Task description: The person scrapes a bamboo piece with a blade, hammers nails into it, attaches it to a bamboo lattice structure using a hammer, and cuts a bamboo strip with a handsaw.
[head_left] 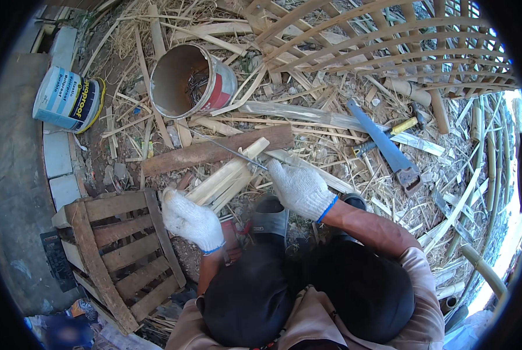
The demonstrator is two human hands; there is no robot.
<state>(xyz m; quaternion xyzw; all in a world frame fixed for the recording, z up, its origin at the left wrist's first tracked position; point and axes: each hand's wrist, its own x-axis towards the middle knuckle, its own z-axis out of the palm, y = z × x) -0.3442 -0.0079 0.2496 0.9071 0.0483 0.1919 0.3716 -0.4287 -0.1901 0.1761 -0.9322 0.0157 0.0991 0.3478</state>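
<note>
Bamboo strips — held between left hand and right hand.

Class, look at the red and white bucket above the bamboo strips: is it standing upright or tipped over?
Tipped over: the bucket lies on its side, its open mouth facing the camera, dark metal pieces inside.

At your far left a white tub lies on its side on the grey slab, wrapped in a light-blue and dark-blue label with a yellow rim. Ahead of you, an open bucket lies tipped among the bamboo scraps, its side carrying a red and white label.
</note>
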